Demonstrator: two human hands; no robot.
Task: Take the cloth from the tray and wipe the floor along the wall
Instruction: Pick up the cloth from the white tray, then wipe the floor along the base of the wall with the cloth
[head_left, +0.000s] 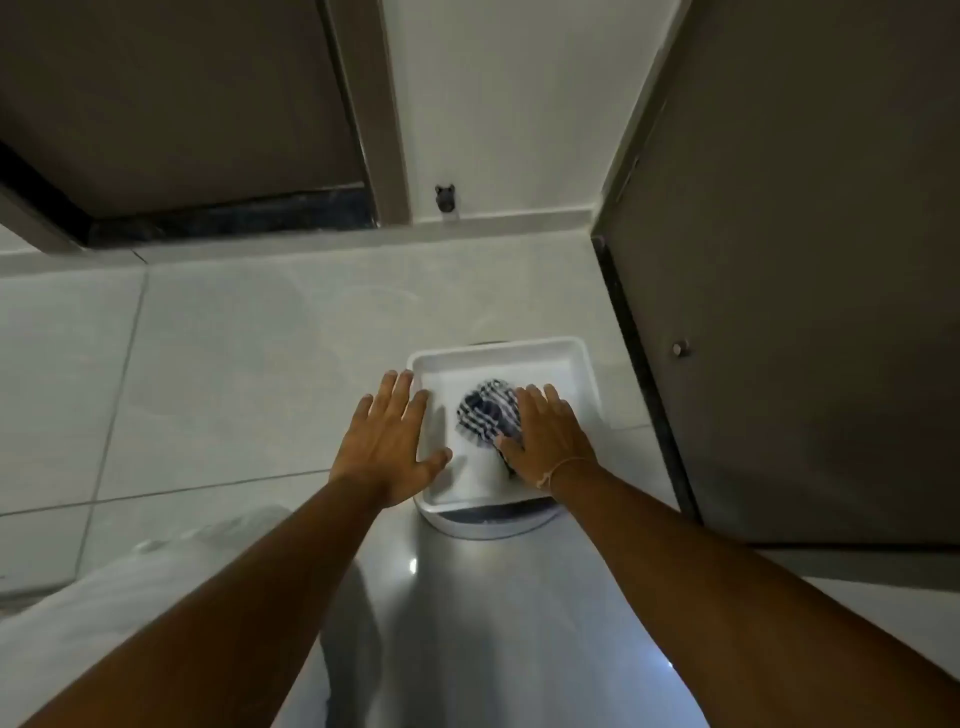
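A white rectangular tray (545, 353) rests on a low round white base on the tiled floor. In it lies a crumpled dark and white checked cloth (485, 415). My right hand (545, 441) lies flat over the cloth's right side, fingers spread, thumb touching the cloth's lower edge. My left hand (387, 447) is open with spread fingers over the tray's left rim, holding nothing. The white wall (493, 104) with its skirting runs behind the tray.
A dark door (805, 260) stands open at the right with a small round stopper (679, 348). Another dark door and frame (171, 104) are at the upper left. A small dark door stop (445, 200) sits on the wall. Pale floor tiles (208, 364) stretch left.
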